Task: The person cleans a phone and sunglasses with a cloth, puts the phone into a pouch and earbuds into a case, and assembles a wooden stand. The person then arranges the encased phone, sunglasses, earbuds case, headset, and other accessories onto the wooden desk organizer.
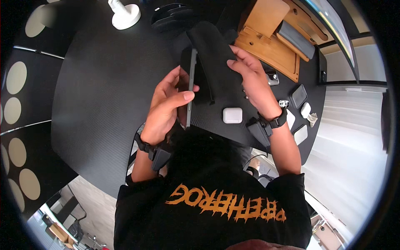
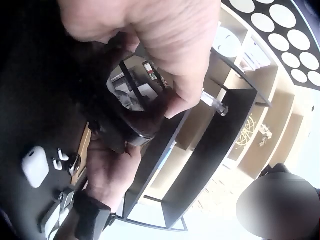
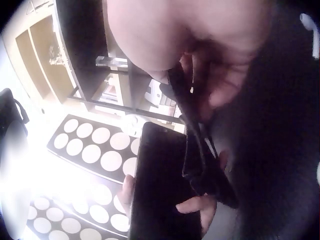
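Note:
In the head view my left hand (image 1: 166, 104) grips a dark phone (image 1: 192, 79) on edge, thumb on its near side. My right hand (image 1: 254, 81) holds a soft black pouch (image 1: 216, 62) just right of the phone, thumb on top. From the right wrist, the phone (image 3: 162, 185) stands between the left hand's fingers (image 3: 200, 206), and the black pouch (image 3: 197, 160) hangs from the right hand (image 3: 200, 45). The left wrist view has the left hand (image 2: 165, 45) curled over the phone's glossy edge (image 2: 135, 127), with the right hand (image 2: 112, 167) beyond.
A white earbud case (image 1: 232, 115) lies on the black desk (image 1: 100, 91) near its front edge. Small devices, including a dark square one (image 1: 298, 96), lie at the right. A wooden organizer (image 1: 271, 50) stands behind them, below a monitor; a white round base (image 1: 126, 17) stands at the back.

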A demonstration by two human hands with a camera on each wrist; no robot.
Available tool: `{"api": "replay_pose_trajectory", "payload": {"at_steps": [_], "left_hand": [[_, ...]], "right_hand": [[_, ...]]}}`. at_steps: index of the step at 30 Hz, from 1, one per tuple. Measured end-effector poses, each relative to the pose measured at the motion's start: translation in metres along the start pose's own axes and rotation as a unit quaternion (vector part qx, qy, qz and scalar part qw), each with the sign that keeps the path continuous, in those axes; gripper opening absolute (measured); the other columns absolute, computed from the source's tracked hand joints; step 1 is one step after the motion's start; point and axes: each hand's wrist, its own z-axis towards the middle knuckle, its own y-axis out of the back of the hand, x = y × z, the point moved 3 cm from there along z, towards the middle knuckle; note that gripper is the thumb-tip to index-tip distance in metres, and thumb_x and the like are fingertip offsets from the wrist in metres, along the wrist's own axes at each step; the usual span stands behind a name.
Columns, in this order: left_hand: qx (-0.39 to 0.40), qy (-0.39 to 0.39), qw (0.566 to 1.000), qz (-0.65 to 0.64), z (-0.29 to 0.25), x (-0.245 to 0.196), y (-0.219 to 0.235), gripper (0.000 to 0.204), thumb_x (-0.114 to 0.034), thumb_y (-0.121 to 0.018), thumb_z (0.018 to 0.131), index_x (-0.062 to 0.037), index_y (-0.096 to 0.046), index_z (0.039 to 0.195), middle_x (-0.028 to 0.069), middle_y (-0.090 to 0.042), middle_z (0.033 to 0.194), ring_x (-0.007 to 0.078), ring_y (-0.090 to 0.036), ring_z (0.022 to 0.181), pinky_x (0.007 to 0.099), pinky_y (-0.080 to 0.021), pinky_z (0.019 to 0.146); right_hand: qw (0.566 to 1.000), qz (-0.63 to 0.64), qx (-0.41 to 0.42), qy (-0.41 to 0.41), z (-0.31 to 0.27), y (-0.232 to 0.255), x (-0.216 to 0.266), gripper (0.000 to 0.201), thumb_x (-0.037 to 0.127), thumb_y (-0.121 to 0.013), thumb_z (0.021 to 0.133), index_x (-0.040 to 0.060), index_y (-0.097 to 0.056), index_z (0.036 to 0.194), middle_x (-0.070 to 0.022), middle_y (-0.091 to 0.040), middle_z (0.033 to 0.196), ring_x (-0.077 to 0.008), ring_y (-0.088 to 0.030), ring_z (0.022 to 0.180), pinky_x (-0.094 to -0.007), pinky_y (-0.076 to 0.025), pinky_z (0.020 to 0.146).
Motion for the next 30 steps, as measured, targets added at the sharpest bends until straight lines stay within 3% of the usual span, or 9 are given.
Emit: {"api": "replay_pose_trajectory", "payload": {"at_steps": [3,6,8,13,14,15,17,21,30], "left_hand": [[-0.017,-0.020,0.997,0.066,0.000,0.005,-0.013,0.090,-0.029,-0.080,0.081,0.0021,-0.045,0.158,0.0084,-0.062,0.124,0.0146,-0.062,0.097,0.0247,-0.047,0.079],[-0.008,-0.009,0.998,0.066,0.001,0.005,-0.019,0.090,-0.031,-0.080,0.082,0.0022,-0.045,0.158,0.0069,-0.063,0.115,0.0127,-0.059,0.093,0.0249,-0.046,0.078],[-0.020,-0.017,0.998,0.052,-0.001,0.006,-0.024,0.089,-0.029,-0.080,0.082,0.0026,-0.045,0.158,0.0064,-0.064,0.111,0.0119,-0.057,0.091,0.0250,-0.046,0.078],[-0.032,-0.092,0.994,0.052,-0.001,0.006,-0.054,0.080,-0.017,-0.079,0.086,0.0042,-0.046,0.156,0.0068,-0.064,0.113,0.0112,-0.060,0.095,0.0250,-0.048,0.085],[-0.041,-0.108,0.992,0.041,-0.001,0.006,-0.059,0.061,-0.007,-0.079,0.087,0.0025,-0.053,0.141,0.0054,-0.065,0.113,0.0112,-0.061,0.100,0.0259,-0.049,0.088],[-0.049,-0.124,0.991,0.030,-0.001,0.008,-0.065,0.043,0.002,-0.078,0.087,0.0009,-0.060,0.126,0.0040,-0.065,0.113,0.0111,-0.063,0.104,0.0268,-0.050,0.092],[-0.041,-0.134,0.990,0.020,0.003,0.013,-0.077,0.043,0.004,-0.080,0.087,0.0003,-0.060,0.124,0.0034,-0.065,0.110,0.0114,-0.064,0.101,0.0275,-0.052,0.090],[-0.012,-0.118,0.993,0.018,0.007,0.022,-0.096,0.042,0.003,-0.081,0.087,-0.0002,-0.060,0.124,0.0034,-0.066,0.107,0.0112,-0.064,0.098,0.0276,-0.052,0.088],[-0.010,-0.104,0.994,0.030,0.007,0.044,-0.132,0.044,0.005,-0.081,0.089,0.0013,-0.061,0.129,0.0049,-0.069,0.111,0.0124,-0.066,0.102,0.0285,-0.053,0.091]], "right_hand": [[0.993,0.084,-0.024,-0.075,-0.015,0.007,0.005,0.046,0.005,-0.058,0.104,-0.0010,-0.055,0.149,-0.0065,-0.071,0.126,-0.0109,-0.068,0.111,-0.0261,-0.052,0.099],[0.993,0.087,-0.065,-0.039,-0.020,0.016,0.002,0.036,0.003,-0.065,0.100,-0.0047,-0.060,0.134,-0.0062,-0.074,0.118,-0.0139,-0.070,0.101,-0.0283,-0.055,0.089],[0.918,-0.317,-0.192,0.142,-0.032,0.020,0.013,0.036,0.004,-0.076,0.092,-0.0013,-0.060,0.123,-0.0085,-0.072,0.113,-0.0201,-0.070,0.093,-0.0320,-0.056,0.082],[0.794,-0.435,-0.249,0.344,-0.056,0.020,0.033,0.029,0.009,-0.086,0.083,0.0041,-0.066,0.103,-0.0118,-0.069,0.108,-0.0274,-0.069,0.083,-0.0354,-0.055,0.072],[0.763,-0.468,-0.227,0.385,-0.064,0.016,0.040,0.025,0.012,-0.087,0.083,0.0056,-0.069,0.098,-0.0110,-0.070,0.104,-0.0281,-0.069,0.082,-0.0354,-0.055,0.070],[0.762,-0.467,-0.231,0.384,-0.072,0.014,0.046,0.025,0.012,-0.087,0.083,0.0056,-0.069,0.098,-0.0110,-0.070,0.104,-0.0281,-0.069,0.082,-0.0354,-0.055,0.070],[0.852,-0.408,-0.092,0.315,-0.080,0.004,0.051,0.021,0.021,-0.088,0.084,0.0076,-0.072,0.090,-0.0074,-0.071,0.092,-0.0277,-0.069,0.078,-0.0363,-0.055,0.067],[0.914,-0.357,-0.012,0.191,-0.091,0.014,0.045,0.021,0.026,-0.085,0.086,0.0094,-0.078,0.097,-0.0039,-0.073,0.083,-0.0202,-0.066,0.064,-0.0319,-0.051,0.057],[0.932,-0.332,-0.035,0.140,-0.122,0.044,0.044,0.018,0.020,-0.082,0.087,0.0053,-0.078,0.097,-0.0064,-0.074,0.080,-0.0185,-0.065,0.058,-0.0313,-0.050,0.054]]}}
